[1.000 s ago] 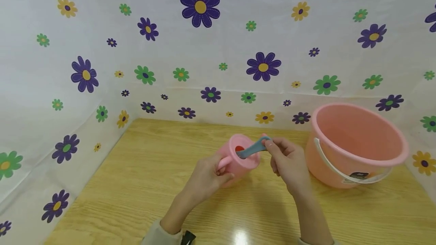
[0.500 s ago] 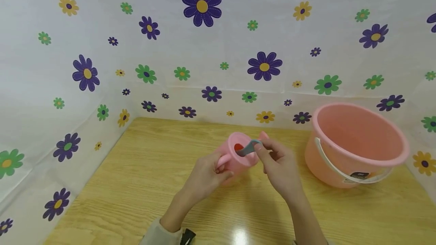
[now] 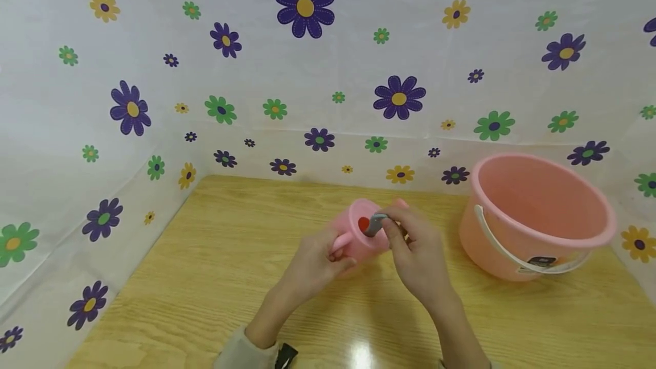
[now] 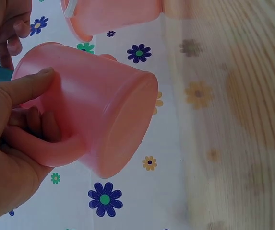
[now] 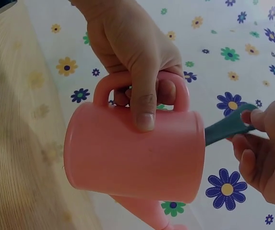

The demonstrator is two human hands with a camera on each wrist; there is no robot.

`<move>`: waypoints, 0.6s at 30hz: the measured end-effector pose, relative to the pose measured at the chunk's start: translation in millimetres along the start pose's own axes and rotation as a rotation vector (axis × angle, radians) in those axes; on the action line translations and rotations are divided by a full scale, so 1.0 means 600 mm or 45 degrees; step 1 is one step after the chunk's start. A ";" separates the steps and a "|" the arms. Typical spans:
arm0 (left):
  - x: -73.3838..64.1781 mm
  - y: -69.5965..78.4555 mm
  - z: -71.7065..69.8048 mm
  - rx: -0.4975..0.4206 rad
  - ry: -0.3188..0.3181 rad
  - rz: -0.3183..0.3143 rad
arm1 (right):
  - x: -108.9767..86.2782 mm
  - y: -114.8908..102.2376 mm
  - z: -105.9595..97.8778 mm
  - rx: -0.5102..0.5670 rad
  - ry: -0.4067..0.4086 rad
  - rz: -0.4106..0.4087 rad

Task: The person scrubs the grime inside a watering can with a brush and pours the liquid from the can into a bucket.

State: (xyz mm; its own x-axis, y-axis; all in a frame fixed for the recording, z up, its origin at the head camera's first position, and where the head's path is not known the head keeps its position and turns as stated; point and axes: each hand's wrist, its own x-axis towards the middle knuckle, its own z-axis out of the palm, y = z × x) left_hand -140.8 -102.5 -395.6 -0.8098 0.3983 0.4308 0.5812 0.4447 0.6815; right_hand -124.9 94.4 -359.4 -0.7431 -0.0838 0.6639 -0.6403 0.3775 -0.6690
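Note:
A pink toy watering can [image 3: 359,252] tilts with its round opening towards the head camera. Its base faces out in the left wrist view, and its spout [image 5: 142,211] shows in the right wrist view. My left hand [image 3: 315,263] grips the can's loop handle [image 4: 51,151], thumb lying along the body [image 4: 89,96]. Between thumb and fingers, my right hand [image 3: 417,252] pinches the end of a blue plastic handle [image 5: 226,127] with a hole in it. The handle's other end goes into the opening and is hidden inside. Something red [image 3: 363,224] shows within the can.
A large pink bucket [image 3: 492,261] with a white carrying handle [image 3: 558,269] stands on the wooden table [image 3: 230,232] to the right. Flower-patterned white sheeting [image 3: 246,73] rises behind and on the left. A small black piece [image 3: 285,356] shows by the left sleeve.
My right hand has moved left towards the can, and the blue handle has gone deeper into the opening, with less of it showing. My left hand has stayed almost in place, holding the can.

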 end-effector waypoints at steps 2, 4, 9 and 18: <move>0.001 0.000 0.002 -0.008 -0.008 0.009 | 0.000 0.005 0.002 -0.012 -0.040 -0.026; 0.001 0.000 0.003 -0.004 -0.011 0.018 | 0.000 0.011 0.005 -0.059 -0.077 -0.034; 0.001 0.000 0.005 -0.005 -0.009 0.014 | -0.003 0.022 0.011 -0.135 -0.141 -0.005; 0.002 0.006 0.003 -0.030 0.002 -0.021 | 0.001 0.015 0.012 0.128 -0.041 0.033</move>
State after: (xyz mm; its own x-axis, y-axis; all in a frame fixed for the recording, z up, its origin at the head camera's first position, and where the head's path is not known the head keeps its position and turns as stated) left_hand -139.4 -99.1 -393.7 -0.8193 0.3897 0.4205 0.5659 0.4322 0.7021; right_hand -132.5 91.4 -367.6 -0.7647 -0.1051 0.6358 -0.6356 0.2858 -0.7172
